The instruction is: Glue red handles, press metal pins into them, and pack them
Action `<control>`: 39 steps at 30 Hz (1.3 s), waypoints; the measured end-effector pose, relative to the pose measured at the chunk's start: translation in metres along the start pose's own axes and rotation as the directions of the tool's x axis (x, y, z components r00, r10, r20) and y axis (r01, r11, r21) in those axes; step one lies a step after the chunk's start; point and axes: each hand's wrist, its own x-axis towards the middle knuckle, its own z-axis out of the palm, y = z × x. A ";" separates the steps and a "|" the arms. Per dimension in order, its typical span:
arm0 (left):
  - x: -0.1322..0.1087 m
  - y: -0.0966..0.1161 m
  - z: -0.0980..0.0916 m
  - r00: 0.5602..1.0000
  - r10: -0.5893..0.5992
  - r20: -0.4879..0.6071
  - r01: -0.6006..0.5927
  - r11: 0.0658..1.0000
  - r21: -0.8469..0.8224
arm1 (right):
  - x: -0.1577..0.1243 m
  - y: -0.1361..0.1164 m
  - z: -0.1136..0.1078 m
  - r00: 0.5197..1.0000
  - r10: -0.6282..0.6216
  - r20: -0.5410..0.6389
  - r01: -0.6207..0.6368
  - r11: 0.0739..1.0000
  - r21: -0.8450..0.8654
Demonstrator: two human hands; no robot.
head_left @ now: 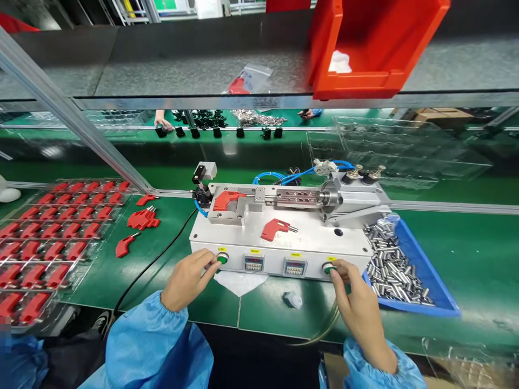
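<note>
A white press machine (316, 240) stands on the green bench. One red plastic handle (225, 200) sits clamped in its metal fixture, in line with the steel ram (298, 198). A second red handle (274, 229) with a metal pin lies loose on the machine's top. My left hand (188, 279) is curled, its fingertips pressing the left green button (222, 259). My right hand (357, 305) presses the right green button (328, 267) with its fingertips. Neither hand holds anything.
A clear tray of several red handles (48, 237) lies at left, with loose red handles (141, 218) beside it. A blue bin of metal pins (421, 270) sits right of the machine. A small white cap (292, 299) lies in front. Another person's hands (163, 121) work across the bench. A red bin (377, 48) hangs overhead.
</note>
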 end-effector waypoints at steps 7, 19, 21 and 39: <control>0.009 0.008 0.000 0.992 -0.100 -0.072 0.099 0.995 -0.019 | 0.000 0.000 0.001 0.995 0.086 -0.048 -0.080 0.990 0.119; 0.005 0.015 0.019 0.941 -0.016 -0.339 -0.046 0.984 -0.173 | -0.021 0.005 0.019 0.989 0.122 -0.087 -0.103 0.976 0.194; 0.013 0.029 0.018 0.936 0.010 -0.353 -0.104 0.963 -0.249 | -0.032 0.005 0.024 0.986 0.137 -0.092 -0.113 0.966 0.232; 0.113 0.074 0.020 0.985 0.160 0.058 -0.161 0.987 0.023 | -0.057 0.053 0.071 0.928 -0.083 -0.364 0.034 0.990 -0.139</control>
